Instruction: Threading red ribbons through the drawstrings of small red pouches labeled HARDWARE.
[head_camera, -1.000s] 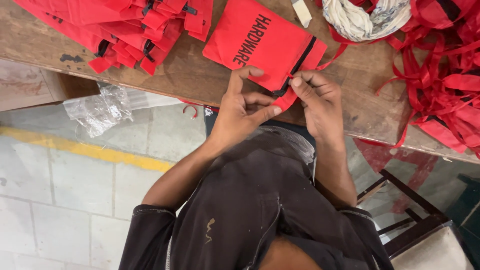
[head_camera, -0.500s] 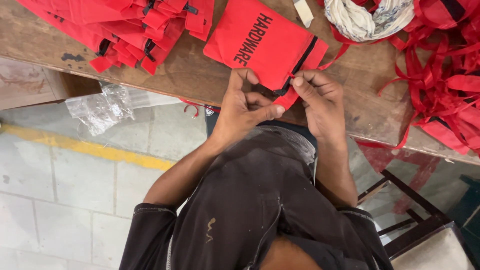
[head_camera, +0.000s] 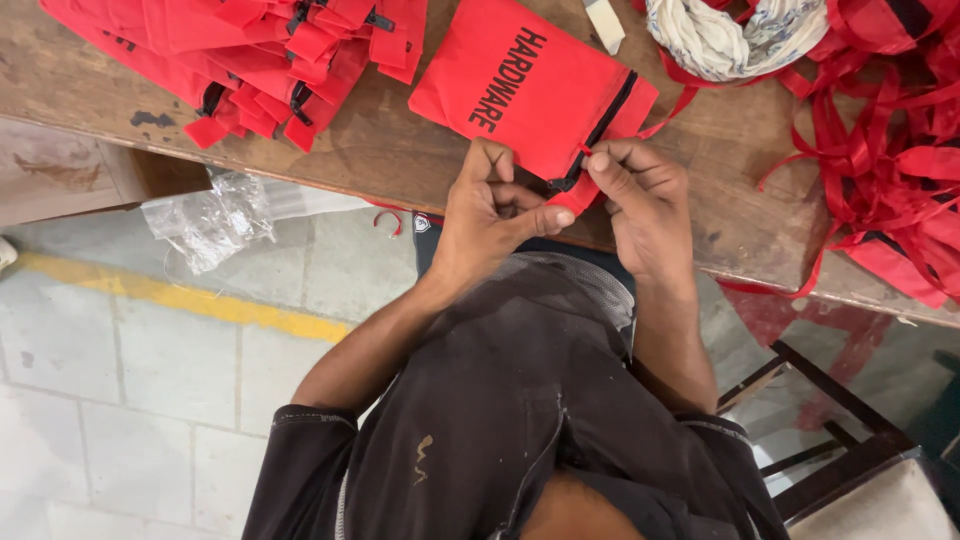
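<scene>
Pinching the black zipper end (head_camera: 572, 180) of the red zippered pouch (head_camera: 520, 85) at the workbench's near edge (head_camera: 380, 165): left hand (head_camera: 490, 215) closed on the red end tab, right hand (head_camera: 645, 195) fingertips nipped tight beside it. Better done holding the fabric flat and taut. Stacked red pouches (head_camera: 250, 60) toward the far-left corner, red strap tangle (head_camera: 880, 150) crowding right, white cloth bundle (head_camera: 720, 35) beyond.
</scene>
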